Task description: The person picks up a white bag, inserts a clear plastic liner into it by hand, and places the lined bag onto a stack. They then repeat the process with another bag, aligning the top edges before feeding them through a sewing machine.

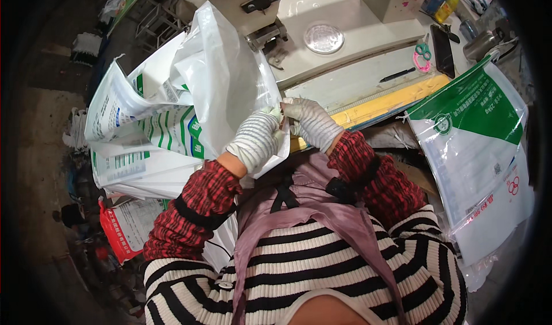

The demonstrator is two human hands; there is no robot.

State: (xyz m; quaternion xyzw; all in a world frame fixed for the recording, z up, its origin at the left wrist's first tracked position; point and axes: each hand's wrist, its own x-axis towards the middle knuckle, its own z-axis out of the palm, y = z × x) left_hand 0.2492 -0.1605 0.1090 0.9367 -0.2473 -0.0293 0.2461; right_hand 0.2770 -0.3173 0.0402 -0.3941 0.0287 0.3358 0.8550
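Observation:
Both my hands wear white-and-grey striped gloves and meet in front of a sewing machine [333,14]. My left hand [256,138] is closed on the right edge of a large white plastic sack [213,66], printed in green and blue. Close beside it, my right hand [313,122] has its fingers pinched together at the same edge. The fingertips of both hands almost touch, and the bit of edge between them is mostly hidden. The sack rises crumpled to the left of the machine's needle area and lies over other printed sacks.
Green-and-white sacks [471,152] hang at the right. On the machine table lie a phone [442,50], scissors [423,53] with green and pink handles, and a black pen [397,75]. A yellow strip [391,100] runs along the front edge. A red-and-white sack [123,227] sits lower left.

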